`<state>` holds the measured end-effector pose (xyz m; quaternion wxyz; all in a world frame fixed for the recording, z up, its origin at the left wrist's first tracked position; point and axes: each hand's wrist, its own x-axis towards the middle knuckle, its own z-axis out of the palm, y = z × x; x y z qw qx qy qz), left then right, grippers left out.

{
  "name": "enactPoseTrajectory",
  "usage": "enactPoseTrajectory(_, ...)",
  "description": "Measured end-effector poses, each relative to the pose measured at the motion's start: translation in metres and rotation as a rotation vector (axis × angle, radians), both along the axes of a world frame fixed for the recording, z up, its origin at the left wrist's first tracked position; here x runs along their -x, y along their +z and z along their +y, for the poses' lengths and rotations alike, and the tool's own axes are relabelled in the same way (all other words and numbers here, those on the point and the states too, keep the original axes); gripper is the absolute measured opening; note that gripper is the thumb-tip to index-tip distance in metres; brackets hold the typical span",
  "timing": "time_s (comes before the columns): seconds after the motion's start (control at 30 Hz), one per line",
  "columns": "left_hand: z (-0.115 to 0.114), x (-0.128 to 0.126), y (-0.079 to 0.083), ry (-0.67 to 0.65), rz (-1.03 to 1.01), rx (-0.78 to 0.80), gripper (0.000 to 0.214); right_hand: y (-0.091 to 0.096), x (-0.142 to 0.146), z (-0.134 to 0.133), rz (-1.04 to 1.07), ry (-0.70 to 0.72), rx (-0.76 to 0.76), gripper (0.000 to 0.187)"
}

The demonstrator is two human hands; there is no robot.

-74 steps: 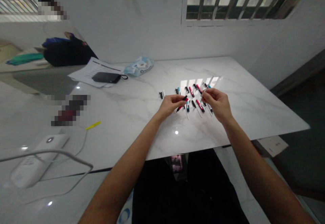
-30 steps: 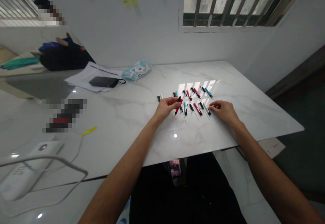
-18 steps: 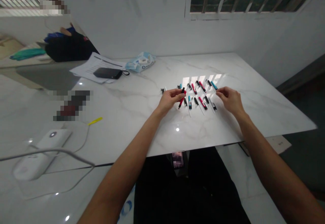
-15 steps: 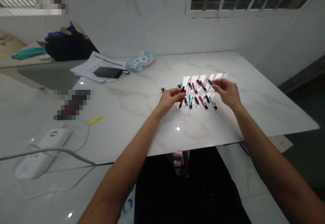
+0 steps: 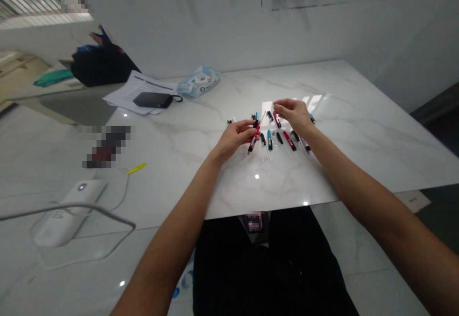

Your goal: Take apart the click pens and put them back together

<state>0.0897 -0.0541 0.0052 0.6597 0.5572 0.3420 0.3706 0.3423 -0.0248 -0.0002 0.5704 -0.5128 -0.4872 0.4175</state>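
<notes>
My left hand (image 5: 233,140) is closed on a red and black pen (image 5: 254,139), which slants down toward me just above the table. My right hand (image 5: 296,116) hovers over the back row of pen parts, thumb and fingers pinched together. Whatever sits in that pinch is too small to make out. Just below its fingertips lies a red barrel (image 5: 277,120). Nearer me are a teal barrel (image 5: 270,140), another red barrel (image 5: 289,141), several black caps (image 5: 279,138) and thin white sticks (image 5: 268,154). My right hand and wrist hide some of the parts.
The white marble-patterned table (image 5: 201,177) runs to the wall. On its left are papers (image 5: 125,93) under a black pouch (image 5: 152,100), a blue-white packet (image 5: 198,82), a white power strip (image 5: 70,215) with a grey cable (image 5: 103,213), and a yellow item (image 5: 136,168).
My right hand has moved left from the far right end of the back row to over its middle. The left hand keeps the red and black pen. The camera view has shifted slightly.
</notes>
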Motion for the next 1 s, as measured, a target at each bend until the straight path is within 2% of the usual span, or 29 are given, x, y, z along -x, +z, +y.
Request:
enactPoseTrajectory(0.3,-0.001,0.009,0.007,-0.042,0.075,0.060,0.047,-0.001,0.007,-0.007,0.181,0.109,0.018,0.038)
enactPoseTrajectory(0.43,-0.001,0.012,0.007,-0.041,0.080,0.076,0.050,0.003,0.008,-0.010,0.239,0.137,0.027,0.049)
enactPoseTrajectory(0.57,-0.001,0.013,0.005,-0.047,0.105,0.079,0.051,0.006,0.008,-0.011,0.312,0.164,0.032,0.049)
enactPoseTrajectory(0.73,-0.001,0.013,0.005,-0.047,0.090,0.086,0.049,0.005,0.012,-0.012,0.279,0.256,-0.012,0.043)
enactPoseTrajectory(1.0,0.000,0.013,0.004,-0.046,0.078,0.086,0.051,0.000,0.018,-0.013,0.255,0.285,0.010,0.045)
